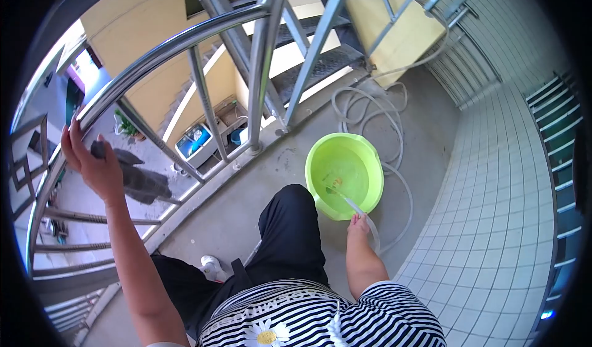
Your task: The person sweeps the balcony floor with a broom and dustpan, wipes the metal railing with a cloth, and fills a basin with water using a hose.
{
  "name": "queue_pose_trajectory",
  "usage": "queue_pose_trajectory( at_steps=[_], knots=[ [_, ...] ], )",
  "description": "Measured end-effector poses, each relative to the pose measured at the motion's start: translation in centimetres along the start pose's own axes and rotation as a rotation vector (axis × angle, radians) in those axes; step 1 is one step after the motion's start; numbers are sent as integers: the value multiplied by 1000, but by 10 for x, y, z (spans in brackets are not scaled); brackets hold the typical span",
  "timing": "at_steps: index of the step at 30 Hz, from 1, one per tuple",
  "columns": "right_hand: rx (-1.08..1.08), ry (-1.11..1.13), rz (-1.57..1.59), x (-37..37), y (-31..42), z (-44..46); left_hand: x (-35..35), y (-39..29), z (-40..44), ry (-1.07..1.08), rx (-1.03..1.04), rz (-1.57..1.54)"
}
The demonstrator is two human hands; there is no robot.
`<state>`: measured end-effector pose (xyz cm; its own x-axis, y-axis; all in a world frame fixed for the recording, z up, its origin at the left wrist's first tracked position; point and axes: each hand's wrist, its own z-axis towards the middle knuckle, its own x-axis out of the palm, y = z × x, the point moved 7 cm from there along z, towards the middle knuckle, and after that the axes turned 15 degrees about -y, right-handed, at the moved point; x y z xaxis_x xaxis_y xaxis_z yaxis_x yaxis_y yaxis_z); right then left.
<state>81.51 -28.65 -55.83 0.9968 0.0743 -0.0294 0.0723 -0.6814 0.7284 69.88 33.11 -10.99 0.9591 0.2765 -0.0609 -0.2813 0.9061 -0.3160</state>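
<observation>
My right hand is closed around a clear hose near its end. The hose end points into a lime-green plastic basin on the floor, which has some water in it. A small orange-brown spot shows in the water. On the other side, my left hand is raised beside the metal railing, with its fingertips at or near the top rail. A dark grey cloth hangs by this hand, and a bit of it shows between thumb and fingers.
Loose hose coils lie on the concrete floor behind the basin. A white tiled wall curves along the right. Dark metal stairs stand beyond the railing. Below are a washing machine and a green plant.
</observation>
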Motion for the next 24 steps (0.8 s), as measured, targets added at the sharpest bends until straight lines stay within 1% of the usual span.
queue_pose_trajectory(
  at_steps=[2, 4, 14, 16, 20, 24],
  knots=[
    [-12, -20, -25, -4, 5, -11, -2, -1, -2, 9, 23, 78],
    [-14, 22, -44, -4, 9, -16, -2, -4, -1, 19, 12, 64],
    [-16, 10, -24, 0, 13, -11, -4, -8, 1, 57, 26, 33],
    [-25, -4, -33, -1, 15, -13, -4, -10, 1, 68, 59, 63],
    [-45, 5, -2, -2, 17, -14, -4, -11, 2, 76, 48, 43],
    [-43, -4, 13, -2, 19, -13, -4, -10, 2, 75, 70, 88]
  ],
)
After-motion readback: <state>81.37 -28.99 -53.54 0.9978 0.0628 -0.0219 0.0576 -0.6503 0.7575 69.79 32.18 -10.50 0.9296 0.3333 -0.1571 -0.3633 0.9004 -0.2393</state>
